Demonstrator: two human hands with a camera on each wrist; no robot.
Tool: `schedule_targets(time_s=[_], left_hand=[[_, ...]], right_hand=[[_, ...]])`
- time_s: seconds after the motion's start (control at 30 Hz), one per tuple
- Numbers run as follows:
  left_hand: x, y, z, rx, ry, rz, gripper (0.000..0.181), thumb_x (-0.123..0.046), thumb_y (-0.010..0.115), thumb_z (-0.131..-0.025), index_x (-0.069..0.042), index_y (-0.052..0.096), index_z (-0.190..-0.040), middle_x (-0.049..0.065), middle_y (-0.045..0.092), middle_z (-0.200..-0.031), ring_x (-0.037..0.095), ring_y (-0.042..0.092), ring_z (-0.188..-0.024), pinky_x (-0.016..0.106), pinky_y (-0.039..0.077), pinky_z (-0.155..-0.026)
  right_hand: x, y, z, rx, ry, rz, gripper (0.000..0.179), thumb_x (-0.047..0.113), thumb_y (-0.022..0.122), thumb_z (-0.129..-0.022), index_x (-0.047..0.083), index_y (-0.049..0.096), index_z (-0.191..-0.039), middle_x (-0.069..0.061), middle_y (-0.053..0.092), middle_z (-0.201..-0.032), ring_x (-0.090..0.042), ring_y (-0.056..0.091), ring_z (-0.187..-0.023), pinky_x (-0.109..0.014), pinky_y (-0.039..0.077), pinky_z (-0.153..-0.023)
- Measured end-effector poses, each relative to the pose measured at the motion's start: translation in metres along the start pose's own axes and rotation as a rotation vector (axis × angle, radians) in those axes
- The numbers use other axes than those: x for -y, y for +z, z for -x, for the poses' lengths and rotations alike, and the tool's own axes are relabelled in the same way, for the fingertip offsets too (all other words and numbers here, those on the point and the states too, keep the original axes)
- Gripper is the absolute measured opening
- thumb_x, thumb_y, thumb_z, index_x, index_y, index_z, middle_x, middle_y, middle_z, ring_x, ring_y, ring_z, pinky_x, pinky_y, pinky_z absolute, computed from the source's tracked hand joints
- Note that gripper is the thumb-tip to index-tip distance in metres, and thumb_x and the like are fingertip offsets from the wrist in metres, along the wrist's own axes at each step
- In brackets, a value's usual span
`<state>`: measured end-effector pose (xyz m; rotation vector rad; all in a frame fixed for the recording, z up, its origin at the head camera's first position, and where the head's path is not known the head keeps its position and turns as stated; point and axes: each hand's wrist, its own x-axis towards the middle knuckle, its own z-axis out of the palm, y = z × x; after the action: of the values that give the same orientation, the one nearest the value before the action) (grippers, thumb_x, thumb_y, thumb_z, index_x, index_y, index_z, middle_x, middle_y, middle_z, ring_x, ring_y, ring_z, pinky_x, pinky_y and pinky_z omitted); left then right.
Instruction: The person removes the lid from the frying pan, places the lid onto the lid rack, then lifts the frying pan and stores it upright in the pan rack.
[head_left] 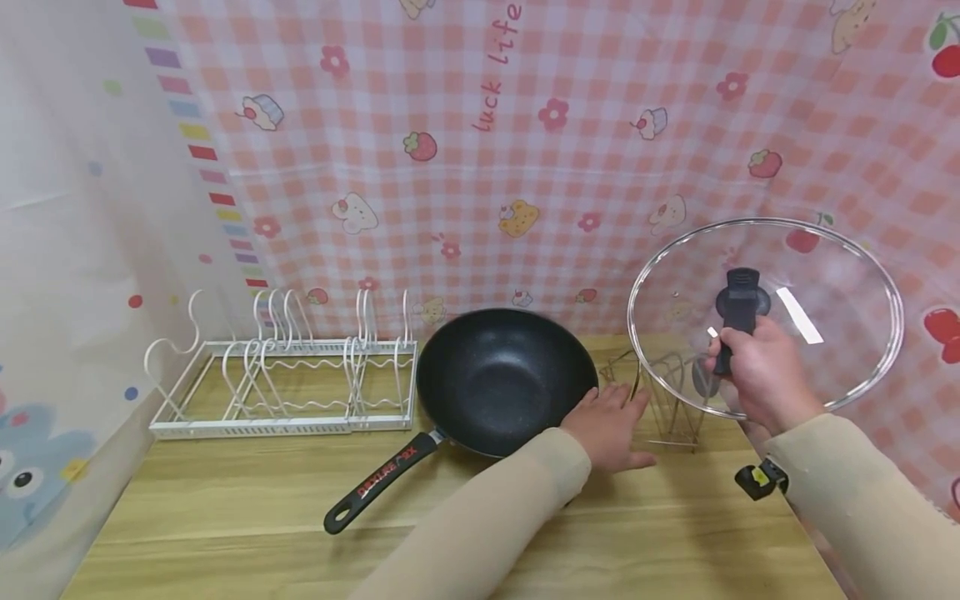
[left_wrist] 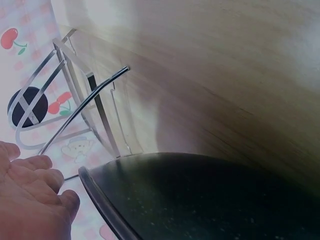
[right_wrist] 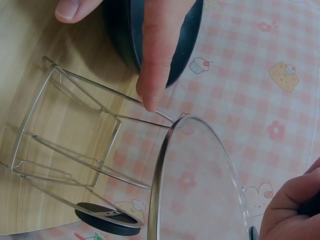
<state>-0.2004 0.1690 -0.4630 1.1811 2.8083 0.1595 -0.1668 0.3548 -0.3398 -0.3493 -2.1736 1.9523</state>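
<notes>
My right hand point(head_left: 768, 371) grips the black handle point(head_left: 742, 312) of a large round glass lid point(head_left: 843, 279), held up tilted above the table's right side. In the right wrist view, the lid's metal rim point(right_wrist: 159, 185) overlaps the thin wire rack point(right_wrist: 75, 162). My left hand point(head_left: 609, 427) has its fingers extended at the right side of a black wok point(head_left: 498, 392), close to the rack. In the left wrist view, its fingertips point(left_wrist: 37, 162) are beside the wok's rim point(left_wrist: 100, 200). The wok sits face up, its long handle point(head_left: 381, 483) angled toward the front left.
A white wire pot rack point(head_left: 285, 427) with several curved dividers stands at the left. A black disc point(right_wrist: 107, 218) is at one end of the small rack. Behind the wooden table point(head_left: 247, 517) hangs a pink checked cloth point(head_left: 480, 208).
</notes>
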Motion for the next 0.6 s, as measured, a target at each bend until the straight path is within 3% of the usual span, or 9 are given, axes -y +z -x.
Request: schedule_targets(time_s=[0.27, 0.6], left_hand=[[-0.0033, -0.0003, -0.0069, 0.008, -0.027, 0.005, 0.098, -0.080, 0.053, -0.093, -0.031, 0.016, -0.170, -0.004, 0.029, -0.174, 0.017, 0.025, -0.163, 0.035, 0.025, -0.131], [0.0046, -0.0013, -0.0098, 0.037, -0.041, 0.084, 0.095, -0.078, 0.053, -0.095, -0.032, 0.017, -0.170, -0.004, 0.029, -0.174, 0.019, 0.025, -0.162, 0.038, 0.024, -0.132]], right_hand=[[-0.0019, -0.0022, -0.0001, -0.015, -0.005, 0.010, 0.012, 0.008, 0.040, -0.107, 0.008, 0.041, -0.119, 0.003, 0.058, -0.073, -0.008, 0.061, -0.062, -0.022, 0.057, -0.064], [-0.0058, -0.0081, 0.0015, -0.016, 0.003, 0.070, 0.009, 0.009, 0.039, -0.108, 0.007, 0.040, -0.117, 0.005, 0.059, -0.071, -0.008, 0.060, -0.062, -0.024, 0.054, -0.062]])
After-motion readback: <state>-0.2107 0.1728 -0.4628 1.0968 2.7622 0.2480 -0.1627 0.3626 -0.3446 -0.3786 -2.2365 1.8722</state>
